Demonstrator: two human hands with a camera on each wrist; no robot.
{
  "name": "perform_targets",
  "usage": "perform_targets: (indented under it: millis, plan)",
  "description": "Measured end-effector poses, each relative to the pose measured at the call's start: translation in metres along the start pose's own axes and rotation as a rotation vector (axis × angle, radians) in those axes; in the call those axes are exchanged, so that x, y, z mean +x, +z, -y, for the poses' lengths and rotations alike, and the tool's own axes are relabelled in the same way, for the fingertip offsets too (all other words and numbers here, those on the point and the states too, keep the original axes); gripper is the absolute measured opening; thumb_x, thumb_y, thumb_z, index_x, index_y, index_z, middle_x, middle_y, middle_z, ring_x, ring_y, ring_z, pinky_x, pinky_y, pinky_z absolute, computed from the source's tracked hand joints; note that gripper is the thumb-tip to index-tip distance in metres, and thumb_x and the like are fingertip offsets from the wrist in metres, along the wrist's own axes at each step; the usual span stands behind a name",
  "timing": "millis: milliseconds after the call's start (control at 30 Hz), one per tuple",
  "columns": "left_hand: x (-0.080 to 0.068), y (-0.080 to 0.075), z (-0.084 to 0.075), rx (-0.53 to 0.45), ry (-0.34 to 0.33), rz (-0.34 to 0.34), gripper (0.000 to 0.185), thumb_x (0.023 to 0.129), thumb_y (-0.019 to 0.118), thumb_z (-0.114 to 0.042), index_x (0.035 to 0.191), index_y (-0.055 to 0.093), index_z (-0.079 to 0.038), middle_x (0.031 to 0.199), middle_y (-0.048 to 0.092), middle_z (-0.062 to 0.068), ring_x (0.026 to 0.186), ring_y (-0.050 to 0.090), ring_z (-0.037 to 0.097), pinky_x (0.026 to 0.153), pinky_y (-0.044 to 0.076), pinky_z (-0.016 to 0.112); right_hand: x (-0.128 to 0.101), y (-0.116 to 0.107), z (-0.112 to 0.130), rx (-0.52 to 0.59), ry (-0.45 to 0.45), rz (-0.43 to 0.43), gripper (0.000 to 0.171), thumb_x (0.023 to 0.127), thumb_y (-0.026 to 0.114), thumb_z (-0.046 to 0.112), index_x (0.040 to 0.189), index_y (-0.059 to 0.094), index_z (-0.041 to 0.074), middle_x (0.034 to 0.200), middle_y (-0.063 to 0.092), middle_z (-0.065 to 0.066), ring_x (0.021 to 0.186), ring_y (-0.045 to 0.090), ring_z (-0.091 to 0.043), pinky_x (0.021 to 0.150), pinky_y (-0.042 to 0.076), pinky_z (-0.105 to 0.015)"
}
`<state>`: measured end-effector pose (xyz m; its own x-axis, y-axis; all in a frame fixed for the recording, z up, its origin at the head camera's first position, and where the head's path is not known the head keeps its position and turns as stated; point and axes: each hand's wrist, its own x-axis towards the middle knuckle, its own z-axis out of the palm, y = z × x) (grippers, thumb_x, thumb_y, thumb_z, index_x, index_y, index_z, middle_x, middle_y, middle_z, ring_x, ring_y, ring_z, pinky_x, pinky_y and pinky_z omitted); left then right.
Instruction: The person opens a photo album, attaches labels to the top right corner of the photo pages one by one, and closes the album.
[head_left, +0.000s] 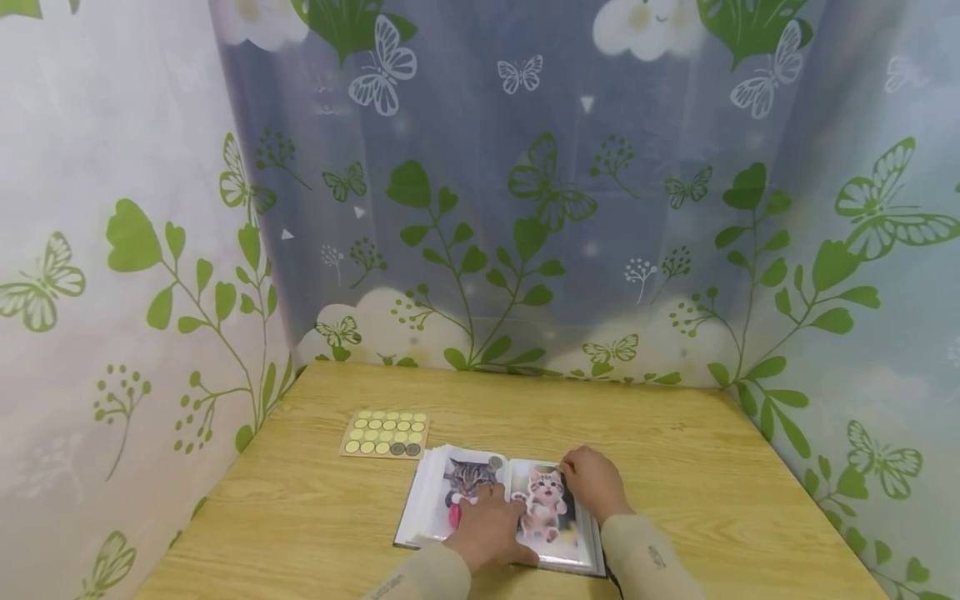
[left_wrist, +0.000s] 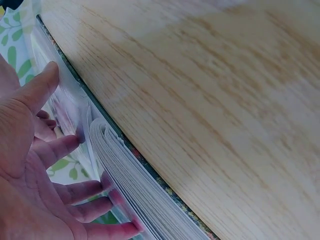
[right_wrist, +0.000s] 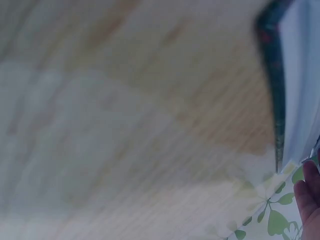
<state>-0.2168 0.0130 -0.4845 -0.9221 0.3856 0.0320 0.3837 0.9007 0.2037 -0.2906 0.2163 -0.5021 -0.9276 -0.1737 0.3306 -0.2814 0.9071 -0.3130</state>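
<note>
A photo album point(head_left: 417, 508) lies spread on the table, a grey cat picture on its left page and a kitten picture point(head_left: 545, 500) on its right. My left hand point(head_left: 487, 527) rests over the middle of the album with fingers spread; in the left wrist view, its fingertips touch the clear pages above the thick page stack point(left_wrist: 132, 187). At the right page's upper outer corner is my right hand point(head_left: 596, 482), fingers bent down at the page; whether they pinch anything I cannot tell. A small grey round spot point(head_left: 495, 462) marks the left page's top corner.
Behind the album's left side lies a brown card point(head_left: 347, 448) with rows of yellow discs, two in the front row grey. Wood-grain table point(head_left: 720, 475) extends around it. Printed curtains point(head_left: 480, 275) with leaves and butterflies enclose the back and sides.
</note>
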Motion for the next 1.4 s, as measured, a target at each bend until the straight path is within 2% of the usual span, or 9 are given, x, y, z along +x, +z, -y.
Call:
perform_targets:
  millis: [267, 367, 467, 633, 700, 833, 1133, 1400]
  plan:
    - [0.001, 0.0, 0.001, 0.008, -0.002, -0.001, 0.077, 0.063, 0.083, -0.063, 0.123, 0.068, -0.017, 0.125, 0.057, 0.016, 0.122, 0.049, 0.038, 0.091, 0.042, 0.07, -0.009, 0.005, 0.001, -0.155, -0.162, -0.018, 0.01, 0.088, 0.072, 0.013, 0.079, 0.073, 0.011, 0.076, 0.061, 0.0, 0.071, 0.059, -0.02, 0.063, 0.053, -0.04]
    - [0.002, 0.0, 0.001, 0.014, -0.006, 0.004, 0.08, 0.063, 0.083, -0.064, 0.125, 0.067, -0.017, 0.127, 0.056, 0.017, 0.123, 0.049, 0.039, 0.09, 0.043, 0.07, -0.013, 0.004, 0.003, -0.211, -0.217, -0.023, 0.007, 0.089, 0.073, 0.014, 0.085, 0.075, 0.008, 0.08, 0.062, -0.002, 0.075, 0.06, -0.023, 0.069, 0.054, -0.042]
    - [0.002, -0.001, 0.002, 0.012, -0.009, 0.006, 0.081, 0.063, 0.083, -0.064, 0.127, 0.066, -0.017, 0.128, 0.056, 0.018, 0.124, 0.049, 0.038, 0.09, 0.043, 0.07, -0.018, 0.004, 0.005, -0.244, -0.242, -0.011, 0.013, 0.091, 0.071, 0.016, 0.096, 0.075, 0.005, 0.088, 0.064, -0.007, 0.085, 0.062, -0.028, 0.082, 0.053, -0.047]
    - [0.003, -0.002, 0.003, 0.011, -0.012, 0.009, 0.081, 0.064, 0.083, -0.063, 0.128, 0.066, -0.016, 0.129, 0.056, 0.018, 0.124, 0.049, 0.038, 0.09, 0.044, 0.069, -0.03, 0.004, 0.008, -0.262, -0.213, 0.076, 0.032, 0.096, 0.063, 0.026, 0.117, 0.07, 0.002, 0.113, 0.064, -0.014, 0.111, 0.059, -0.035, 0.101, 0.042, -0.057]
    - [0.002, -0.002, 0.003, 0.014, -0.013, 0.013, 0.081, 0.064, 0.083, -0.063, 0.128, 0.066, -0.016, 0.129, 0.056, 0.018, 0.124, 0.049, 0.038, 0.09, 0.044, 0.069, -0.034, 0.004, 0.009, -0.267, -0.192, 0.115, 0.039, 0.098, 0.061, 0.03, 0.126, 0.066, 0.002, 0.122, 0.063, -0.015, 0.118, 0.056, -0.036, 0.104, 0.039, -0.059]
    - [0.002, -0.003, 0.003, 0.018, -0.013, 0.015, 0.081, 0.065, 0.083, -0.063, 0.129, 0.065, -0.016, 0.13, 0.056, 0.018, 0.124, 0.049, 0.038, 0.09, 0.044, 0.069, -0.04, 0.002, 0.013, -0.271, -0.165, 0.164, 0.046, 0.1, 0.057, 0.034, 0.134, 0.06, 0.002, 0.133, 0.058, -0.016, 0.125, 0.051, -0.035, 0.106, 0.035, -0.061]
    - [0.001, -0.004, 0.002, 0.008, -0.014, 0.01, 0.081, 0.064, 0.083, -0.063, 0.129, 0.066, -0.016, 0.131, 0.056, 0.019, 0.125, 0.049, 0.039, 0.092, 0.043, 0.069, -0.033, 0.003, 0.026, -0.166, -0.138, 0.155, 0.045, 0.103, 0.052, 0.033, 0.129, 0.06, -0.002, 0.136, 0.056, -0.021, 0.128, 0.05, -0.038, 0.108, 0.033, -0.061]
    - [0.0, -0.001, 0.0, 0.016, -0.015, 0.01, 0.085, 0.063, 0.083, -0.064, 0.131, 0.065, -0.016, 0.132, 0.055, 0.018, 0.125, 0.049, 0.038, 0.091, 0.044, 0.069, -0.035, 0.012, 0.032, -0.174, -0.097, 0.199, 0.051, 0.103, 0.049, 0.037, 0.131, 0.059, -0.004, 0.139, 0.054, -0.021, 0.131, 0.048, -0.038, 0.109, 0.027, -0.066]
